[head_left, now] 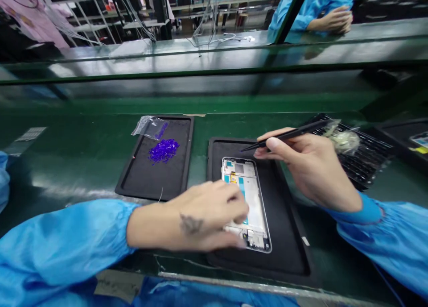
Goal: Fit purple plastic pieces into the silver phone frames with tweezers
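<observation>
Half the phone frame (249, 195) lies hidden (left hand (203, 217)).

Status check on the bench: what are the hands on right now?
Left hand over smartphone frame, covering part of it. Right hand holding black tweezers above it. Frame lying in black tray.

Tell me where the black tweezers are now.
In the head view, the black tweezers are pinched in the right hand, tips pointing left above the phone frame.

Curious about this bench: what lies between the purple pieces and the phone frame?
Head view: one black tray's rim, a green bench strip, then another black tray's rim.
</observation>
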`<state>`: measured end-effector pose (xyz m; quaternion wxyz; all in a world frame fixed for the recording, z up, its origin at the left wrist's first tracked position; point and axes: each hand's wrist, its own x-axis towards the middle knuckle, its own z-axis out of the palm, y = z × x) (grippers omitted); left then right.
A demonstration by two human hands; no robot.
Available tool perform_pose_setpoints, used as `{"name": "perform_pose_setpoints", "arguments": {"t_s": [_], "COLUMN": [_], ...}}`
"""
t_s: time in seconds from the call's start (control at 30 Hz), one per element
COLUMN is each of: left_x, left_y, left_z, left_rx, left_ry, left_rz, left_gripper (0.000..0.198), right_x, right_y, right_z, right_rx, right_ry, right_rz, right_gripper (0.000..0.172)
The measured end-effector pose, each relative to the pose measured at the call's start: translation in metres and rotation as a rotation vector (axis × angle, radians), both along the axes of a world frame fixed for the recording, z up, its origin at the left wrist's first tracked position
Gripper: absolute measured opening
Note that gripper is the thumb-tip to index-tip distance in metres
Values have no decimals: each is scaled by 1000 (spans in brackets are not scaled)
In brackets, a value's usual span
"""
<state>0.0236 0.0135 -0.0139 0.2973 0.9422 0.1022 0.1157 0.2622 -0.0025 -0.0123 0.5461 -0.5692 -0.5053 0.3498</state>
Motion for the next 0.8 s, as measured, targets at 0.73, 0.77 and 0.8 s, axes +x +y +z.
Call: {"name": "perform_pose_setpoints", "arguments": {"t_s": [0.73, 0.77, 0.8], "left_x": [-3, -3, -2], "left_y": [-6, -7, -7], "left_z": [19, 19, 19], "left_rx": [771, 739, 707], "left_ry": [-376, -373, -371], "left_rz": [-143, -135, -129], "left_gripper": [22, 23, 23], "right_x": [7, 7, 6], "right_y": [9, 9, 9], "right_z": [-11, -10, -10], "right_rx": [17, 30, 43], "right_ry": [-514, -531, -547], "right_rz": [138, 148, 157], "right_gripper": [24, 23, 22]}}
